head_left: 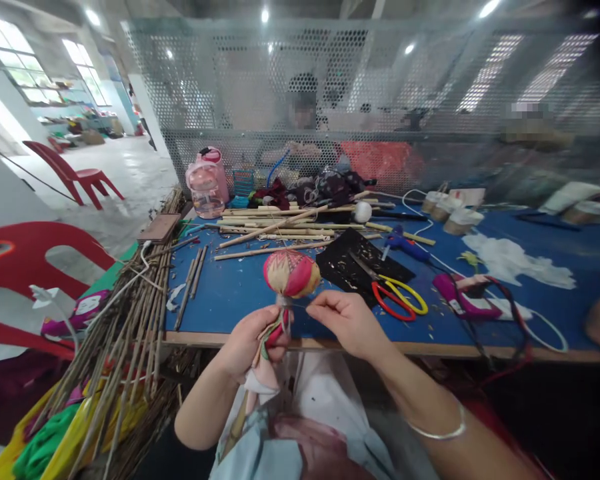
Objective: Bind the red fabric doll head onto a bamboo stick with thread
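Note:
My left hand (247, 340) is wrapped round the gathered cloth just below the head of a stuffed cloth doll (291, 272). The doll's round head is patterned in red, pink and cream, and it stands upright above my fist. Red, green and pale fabric hangs down below my fingers. To the right of the doll's neck, my right hand (350, 323) is pinched closed on a thin thread (299, 306) that runs to the neck. Scissors (397, 293) with red and yellow handles lie on a black cloth (341, 263) beyond my right hand.
Bamboo sticks (267, 230) lie across the blue table (245, 300). A blue glue gun (405, 245) and a purple glue gun (463, 297) with cords are on the right. Bundled thin sticks (135, 320) lean at the left edge. A perforated metal screen (220, 87) stands behind.

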The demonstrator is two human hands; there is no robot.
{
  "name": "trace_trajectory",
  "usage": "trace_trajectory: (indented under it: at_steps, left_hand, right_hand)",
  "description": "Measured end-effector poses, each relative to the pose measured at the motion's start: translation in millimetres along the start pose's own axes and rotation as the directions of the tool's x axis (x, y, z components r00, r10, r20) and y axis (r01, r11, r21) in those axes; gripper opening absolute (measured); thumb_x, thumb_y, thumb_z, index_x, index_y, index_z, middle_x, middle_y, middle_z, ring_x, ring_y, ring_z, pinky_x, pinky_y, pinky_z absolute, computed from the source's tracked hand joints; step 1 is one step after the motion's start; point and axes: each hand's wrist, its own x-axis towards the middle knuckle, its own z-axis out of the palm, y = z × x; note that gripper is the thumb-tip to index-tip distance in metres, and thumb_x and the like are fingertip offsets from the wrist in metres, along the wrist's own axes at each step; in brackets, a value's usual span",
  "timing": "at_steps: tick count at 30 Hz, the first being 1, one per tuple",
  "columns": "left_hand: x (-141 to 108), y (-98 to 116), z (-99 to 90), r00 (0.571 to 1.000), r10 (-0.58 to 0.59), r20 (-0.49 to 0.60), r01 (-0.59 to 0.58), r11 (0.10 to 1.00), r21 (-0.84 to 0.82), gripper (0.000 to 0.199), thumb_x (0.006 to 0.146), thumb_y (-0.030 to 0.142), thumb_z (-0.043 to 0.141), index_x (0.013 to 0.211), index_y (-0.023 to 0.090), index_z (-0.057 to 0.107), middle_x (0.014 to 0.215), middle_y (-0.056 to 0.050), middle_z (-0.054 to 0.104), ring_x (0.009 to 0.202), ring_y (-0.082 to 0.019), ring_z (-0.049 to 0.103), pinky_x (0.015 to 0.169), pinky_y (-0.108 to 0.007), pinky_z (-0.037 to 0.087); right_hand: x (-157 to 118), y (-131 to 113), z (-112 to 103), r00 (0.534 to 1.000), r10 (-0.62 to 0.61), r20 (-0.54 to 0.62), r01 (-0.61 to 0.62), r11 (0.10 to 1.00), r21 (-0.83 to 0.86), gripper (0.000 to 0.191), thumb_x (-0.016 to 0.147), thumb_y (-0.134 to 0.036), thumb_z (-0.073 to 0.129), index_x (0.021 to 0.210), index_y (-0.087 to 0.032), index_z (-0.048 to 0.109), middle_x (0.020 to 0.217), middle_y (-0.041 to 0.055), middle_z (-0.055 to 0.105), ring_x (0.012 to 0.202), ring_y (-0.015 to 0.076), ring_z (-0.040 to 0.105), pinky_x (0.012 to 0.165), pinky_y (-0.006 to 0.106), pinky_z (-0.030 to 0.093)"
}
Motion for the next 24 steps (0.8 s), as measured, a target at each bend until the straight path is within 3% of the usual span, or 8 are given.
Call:
trace_trajectory:
  at_steps: [4,6,8,11,14,18,21,24]
  left_hand:
    - [14.2,-2.9,-7.3,0.863,-0.276,0.422,0.353,0.929,-0.114,0.024,0.071,0.038,0.057,0.081,0.016,0.052,0.048,0.009,0.029,0.034,-0.002,0.01,0.03,-0.013,0.009]
    - [21.1,-4.2,-12.0,0.803,-0.288,0.522,0.415,0.899,-0.142,0.02,0.072,0.036,0.054,0.077,0.017,0.051,0.047,0.01,0.025,0.034,-0.001,0.005,0.029,-0.013,0.007]
    - [25.8,-5.6,-14.1,0.794,-0.276,0.541,0.422,0.892,-0.163,0.019,0.073,0.037,0.053,0.074,0.018,0.05,0.047,0.011,0.023,0.033,-0.001,0.002,0.029,-0.012,0.005]
    - [28.4,-8.3,-10.3,0.896,-0.21,0.392,0.245,0.968,-0.043,0.019,0.069,0.033,0.06,0.075,0.017,0.05,0.048,0.01,0.031,0.034,-0.001,0.014,0.032,-0.013,0.013]
    - [25.5,-12.6,-2.6,0.99,0.042,0.133,-0.087,0.93,0.358,0.02,0.063,0.02,0.067,0.077,0.015,0.054,0.055,0.005,0.045,0.045,-0.005,0.034,0.043,-0.017,0.027]
    - [11.3,-20.5,-3.4,0.973,0.217,0.077,-0.209,0.688,0.695,0.008,0.072,0.019,0.061,0.077,0.014,0.057,0.065,0.004,0.051,0.059,-0.009,0.042,0.057,-0.021,0.035]
    - [-2.8,-15.4,-12.6,0.984,0.167,0.066,-0.159,0.639,0.752,0.018,0.073,0.026,0.064,0.085,0.014,0.06,0.07,0.001,0.059,0.063,-0.012,0.049,0.061,-0.024,0.04]
    - [-7.2,6.4,-14.0,0.915,0.395,-0.075,-0.224,0.655,0.721,0.05,0.07,0.039,0.068,0.112,0.016,0.056,0.099,-0.007,0.065,0.087,-0.02,0.059,0.075,-0.029,0.045]
  right_hand:
    - [8.0,32.2,13.9,0.989,0.121,-0.085,-0.071,0.894,0.442,0.036,0.068,-0.026,0.069,0.101,-0.015,0.059,0.087,0.0047,0.07,0.079,0.0181,0.064,0.074,0.03,0.05]
    - [15.0,38.5,13.5,0.99,0.116,-0.077,-0.059,0.851,0.522,0.066,0.061,-0.022,0.076,0.12,-0.018,0.047,0.093,0.0037,0.069,0.079,0.0177,0.065,0.073,0.03,0.052]
    - [21.5,39.5,8.6,0.997,0.069,-0.039,-0.037,0.843,0.537,0.083,0.058,-0.019,0.078,0.131,-0.02,0.038,0.101,0.0044,0.068,0.084,0.0182,0.066,0.076,0.03,0.052]
    - [28.1,35.3,-1.7,1.0,0.013,-0.011,-0.006,0.876,0.483,0.078,0.06,-0.02,0.078,0.13,-0.018,0.043,0.104,0.0061,0.068,0.091,0.0201,0.066,0.082,0.031,0.052]
    - [30.1,30.9,-9.0,0.999,0.014,-0.039,0.003,0.919,0.395,0.072,0.063,-0.02,0.076,0.128,-0.017,0.046,0.103,0.0062,0.069,0.092,0.0208,0.066,0.084,0.032,0.052]
    - [29.2,28.8,-13.4,0.999,0.011,-0.045,0.004,0.95,0.312,0.068,0.064,-0.017,0.074,0.126,-0.017,0.048,0.102,0.0052,0.07,0.091,0.0203,0.067,0.083,0.03,0.053]
    - [28.1,25.8,-18.7,0.998,0.005,-0.06,0.011,0.964,0.267,0.066,0.063,-0.017,0.074,0.125,-0.015,0.049,0.096,0.0045,0.071,0.088,0.0199,0.068,0.08,0.029,0.054]
    - [27.2,19.8,-25.3,0.995,-0.019,-0.093,0.04,0.974,0.224,0.063,0.065,-0.018,0.073,0.124,-0.014,0.05,0.094,0.0043,0.071,0.087,0.0199,0.068,0.079,0.028,0.054]
